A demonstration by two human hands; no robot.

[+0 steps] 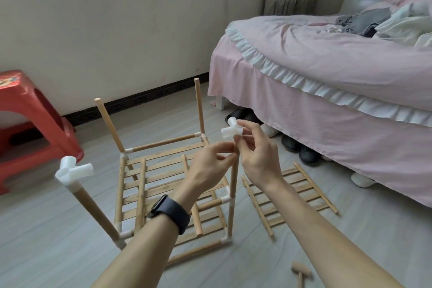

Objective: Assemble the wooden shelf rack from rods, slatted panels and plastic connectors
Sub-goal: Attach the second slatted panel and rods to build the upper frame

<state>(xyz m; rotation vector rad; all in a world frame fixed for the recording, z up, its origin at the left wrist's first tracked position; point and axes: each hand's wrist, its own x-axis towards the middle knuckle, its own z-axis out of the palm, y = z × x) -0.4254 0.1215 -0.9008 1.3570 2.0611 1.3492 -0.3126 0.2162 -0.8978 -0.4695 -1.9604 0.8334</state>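
Note:
A half-built wooden rack stands on the floor, its slatted panels framed by rods and white connectors. Several upright rods rise from its corners. My right hand pinches a white plastic connector right above the top of the near-right upright rod. My left hand pinches the top of that same rod just below the connector. The near-left upright rod carries a white connector on its top. The two far rods have bare tops.
A spare slatted panel lies on the floor to the right. A small wooden mallet lies near the bottom edge. A red plastic stool stands at the left. A bed with pink covers fills the right, shoes beneath it.

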